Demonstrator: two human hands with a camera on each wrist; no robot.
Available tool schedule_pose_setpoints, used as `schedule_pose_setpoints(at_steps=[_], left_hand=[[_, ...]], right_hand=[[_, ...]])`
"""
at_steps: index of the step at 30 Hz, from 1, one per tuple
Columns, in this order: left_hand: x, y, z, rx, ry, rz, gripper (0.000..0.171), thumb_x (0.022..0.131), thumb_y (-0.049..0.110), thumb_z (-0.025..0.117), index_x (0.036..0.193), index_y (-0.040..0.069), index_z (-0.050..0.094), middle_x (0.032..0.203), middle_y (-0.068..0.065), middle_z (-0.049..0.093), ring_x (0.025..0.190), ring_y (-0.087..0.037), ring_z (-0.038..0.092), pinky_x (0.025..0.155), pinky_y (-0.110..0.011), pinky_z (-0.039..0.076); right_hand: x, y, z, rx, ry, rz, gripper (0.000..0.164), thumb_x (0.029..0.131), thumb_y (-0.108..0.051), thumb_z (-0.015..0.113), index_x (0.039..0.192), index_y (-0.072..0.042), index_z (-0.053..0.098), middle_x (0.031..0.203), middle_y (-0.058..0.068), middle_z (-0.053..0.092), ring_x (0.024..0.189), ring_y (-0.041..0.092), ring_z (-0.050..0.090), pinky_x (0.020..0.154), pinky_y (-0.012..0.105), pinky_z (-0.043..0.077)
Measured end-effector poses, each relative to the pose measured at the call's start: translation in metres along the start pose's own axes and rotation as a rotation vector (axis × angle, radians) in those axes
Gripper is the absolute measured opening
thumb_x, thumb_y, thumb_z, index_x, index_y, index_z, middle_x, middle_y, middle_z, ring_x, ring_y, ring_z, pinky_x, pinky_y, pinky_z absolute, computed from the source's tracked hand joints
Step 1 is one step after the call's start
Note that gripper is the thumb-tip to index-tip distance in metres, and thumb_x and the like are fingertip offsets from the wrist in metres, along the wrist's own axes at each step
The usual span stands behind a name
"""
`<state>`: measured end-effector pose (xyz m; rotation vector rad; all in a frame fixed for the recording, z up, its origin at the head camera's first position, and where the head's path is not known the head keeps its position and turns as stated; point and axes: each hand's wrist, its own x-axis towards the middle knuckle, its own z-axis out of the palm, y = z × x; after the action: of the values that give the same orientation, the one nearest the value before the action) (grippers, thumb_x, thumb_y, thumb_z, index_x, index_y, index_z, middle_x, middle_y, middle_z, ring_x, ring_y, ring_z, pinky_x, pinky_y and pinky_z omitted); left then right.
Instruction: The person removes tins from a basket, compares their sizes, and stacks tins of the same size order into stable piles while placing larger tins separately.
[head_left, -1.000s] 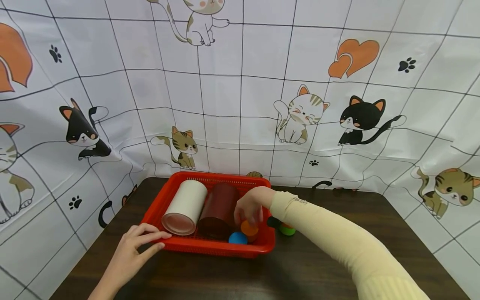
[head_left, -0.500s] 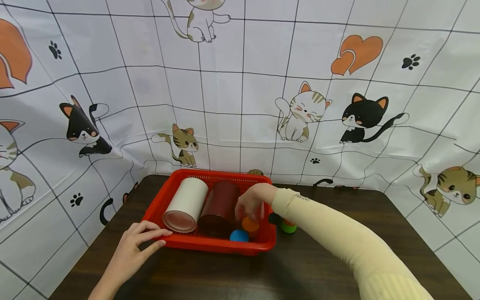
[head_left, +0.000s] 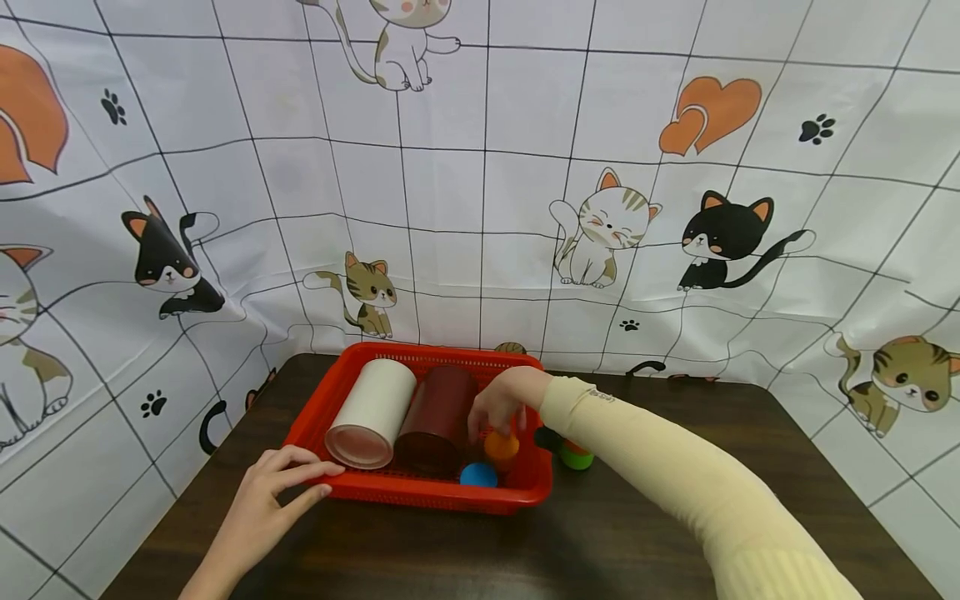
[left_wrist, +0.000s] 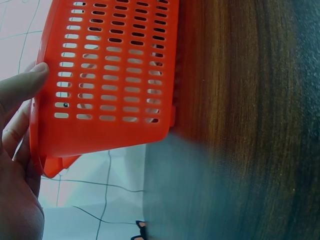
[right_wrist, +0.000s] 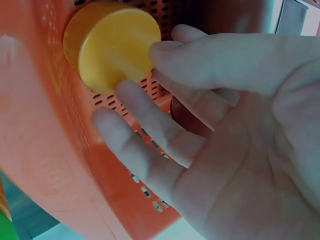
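Observation:
A red plastic basket (head_left: 420,493) stands on the dark wooden table. My left hand (head_left: 266,504) pinches its near left rim; in the left wrist view the thumb (left_wrist: 27,85) lies on the outer side and the fingers are behind the rim. Inside the basket's right end, my right hand (head_left: 501,402) hovers close around an orange cylinder (right_wrist: 117,50). Its thumb and middle fingertips are at the cylinder's edge, the fingers spread and not closed round it. A blue round piece (head_left: 478,476) lies just in front of the cylinder.
A white cylinder (head_left: 372,412) and a dark red cylinder (head_left: 444,417) lie side by side in the basket. Outside its right wall are a green piece (head_left: 576,458) and a dark one (head_left: 547,439), partly behind the sleeve. A cat-print sheet (head_left: 450,183) hangs behind the table.
The orange cylinder has shifted slightly back in the basket and shows more of its top beneath my right fingers. My left hand stays at the rim.

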<state>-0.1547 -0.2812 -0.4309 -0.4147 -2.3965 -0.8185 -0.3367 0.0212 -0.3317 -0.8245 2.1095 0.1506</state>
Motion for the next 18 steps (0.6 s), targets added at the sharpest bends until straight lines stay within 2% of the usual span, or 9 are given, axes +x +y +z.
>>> schedule_pose_setpoints(at_steps=[5,8,13,18], left_hand=[[0.0,-0.002,0.001,-0.006,0.0,0.007,0.039,0.072,0.011,0.085,0.102,0.035,0.077,0.096,0.017,0.062,0.093,0.003,0.042,0.079,-0.023,0.034],[-0.001,-0.003,0.001,-0.001,0.006,0.01,0.041,0.072,0.011,0.085,0.102,0.036,0.076,0.096,0.017,0.062,0.093,0.004,0.042,0.079,-0.023,0.033],[-0.002,-0.002,0.0,0.006,0.014,0.017,0.041,0.071,0.011,0.086,0.102,0.037,0.076,0.097,0.017,0.062,0.093,0.004,0.041,0.082,-0.026,0.03],[-0.001,-0.001,0.002,0.002,0.016,0.014,0.04,0.071,0.012,0.086,0.102,0.036,0.076,0.097,0.016,0.062,0.094,0.003,0.041,0.082,-0.026,0.03]], right_hand=[[0.005,0.0,0.001,-0.14,0.046,0.026,0.051,0.09,-0.004,0.067,0.134,-0.029,0.06,0.145,0.002,0.05,0.109,0.013,0.051,0.089,0.036,0.056],[0.008,-0.001,0.002,-0.186,0.069,0.039,0.049,0.086,-0.011,0.075,0.13,-0.029,0.064,0.133,-0.001,0.056,0.102,0.014,0.053,0.087,0.034,0.056],[0.012,-0.003,0.003,-0.147,0.077,0.088,0.049,0.081,-0.014,0.081,0.126,-0.03,0.067,0.115,-0.005,0.06,0.096,0.016,0.057,0.083,0.03,0.055],[0.016,0.0,0.006,-0.079,0.078,0.138,0.052,0.081,-0.012,0.081,0.128,-0.029,0.066,0.116,-0.003,0.061,0.092,0.019,0.063,0.084,0.031,0.056]])
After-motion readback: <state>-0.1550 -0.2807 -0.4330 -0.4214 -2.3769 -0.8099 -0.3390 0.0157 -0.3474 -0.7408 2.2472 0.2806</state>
